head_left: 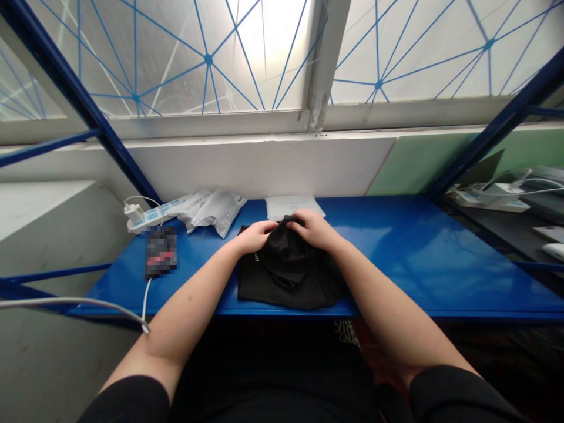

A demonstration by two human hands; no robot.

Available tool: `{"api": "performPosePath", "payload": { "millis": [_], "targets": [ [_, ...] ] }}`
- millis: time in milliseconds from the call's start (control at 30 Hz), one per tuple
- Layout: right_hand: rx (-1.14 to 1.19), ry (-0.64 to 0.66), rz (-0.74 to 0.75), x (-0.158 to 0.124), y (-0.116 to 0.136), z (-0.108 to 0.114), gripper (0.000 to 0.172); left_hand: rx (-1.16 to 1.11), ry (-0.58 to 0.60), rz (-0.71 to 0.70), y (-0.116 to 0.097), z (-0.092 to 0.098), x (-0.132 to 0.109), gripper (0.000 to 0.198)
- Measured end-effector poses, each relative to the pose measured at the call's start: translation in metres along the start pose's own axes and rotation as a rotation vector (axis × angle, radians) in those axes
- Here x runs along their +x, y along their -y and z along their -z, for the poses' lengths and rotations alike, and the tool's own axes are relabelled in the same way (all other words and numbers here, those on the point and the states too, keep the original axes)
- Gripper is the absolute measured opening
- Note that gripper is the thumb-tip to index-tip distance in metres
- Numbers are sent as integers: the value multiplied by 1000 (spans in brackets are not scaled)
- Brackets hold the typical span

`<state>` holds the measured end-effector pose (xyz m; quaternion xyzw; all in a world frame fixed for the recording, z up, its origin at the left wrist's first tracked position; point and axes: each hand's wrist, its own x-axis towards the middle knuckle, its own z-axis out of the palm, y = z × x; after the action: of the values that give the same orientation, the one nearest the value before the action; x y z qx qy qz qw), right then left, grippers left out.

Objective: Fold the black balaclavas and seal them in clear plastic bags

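Black cloth [286,282] with small white lettering near its left side lies bunched on the blue tabletop, its upper part lifted into a fold; whether it is a garment or a bag I cannot tell. My left hand [258,236] grips the raised fold from the left, its fingertips partly hidden by the fabric. From the right, my right hand [315,228] has its fingers curled over the top of the same fold. Just behind both hands lies a flat white packet [291,205].
Crumpled grey plastic bags [214,211] lie at the back left, beside a white power strip [152,217] with a plug in it. A dark device [161,252] with a cable rests on the left of the blue table [405,258]. Blue frame posts [489,126] rise at both sides.
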<state>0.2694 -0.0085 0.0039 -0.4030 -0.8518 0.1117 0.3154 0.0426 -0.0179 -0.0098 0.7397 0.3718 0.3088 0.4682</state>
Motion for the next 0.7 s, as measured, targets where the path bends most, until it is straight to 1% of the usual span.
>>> {"api": "performPosePath", "payload": {
  "millis": [33,100,167,233,267,333,400,500,567,600,633,700],
  "targets": [
    [-7,-7,0,0,0,-1,19,-37,-32,3,-2,0,0,40],
    [-22,-18,-11,0,0,-3,19,-129,-68,1,-6,2,-1,55],
    [-45,-14,-13,0,-1,-6,20,-179,-6,4,-11,3,-3,61],
    [-73,-6,-5,0,-1,-9,20,-133,82,22,-15,3,-5,58],
    [-84,-5,0,-1,-1,-10,20,-90,103,30,-16,2,-6,56],
    [-93,-15,6,-1,-1,-11,20,-36,87,31,-18,-1,-5,54],
    [-80,-33,6,-1,-1,-11,20,-43,47,9,-18,-4,-4,51],
    [-47,-60,5,-1,1,-11,20,-107,22,3,-19,-7,-4,47],
    [13,-117,3,-2,3,-10,21,-191,6,-3,-21,-8,-5,46],
    [63,-159,6,-2,4,-10,26,-240,-5,-13,-23,-8,-6,46],
    [119,-200,18,-3,5,-10,34,-288,-15,-27,-24,-9,-8,45],
    [214,-243,63,-5,7,-9,55,-367,-21,-53,-27,-10,-10,44]
  ]
}}
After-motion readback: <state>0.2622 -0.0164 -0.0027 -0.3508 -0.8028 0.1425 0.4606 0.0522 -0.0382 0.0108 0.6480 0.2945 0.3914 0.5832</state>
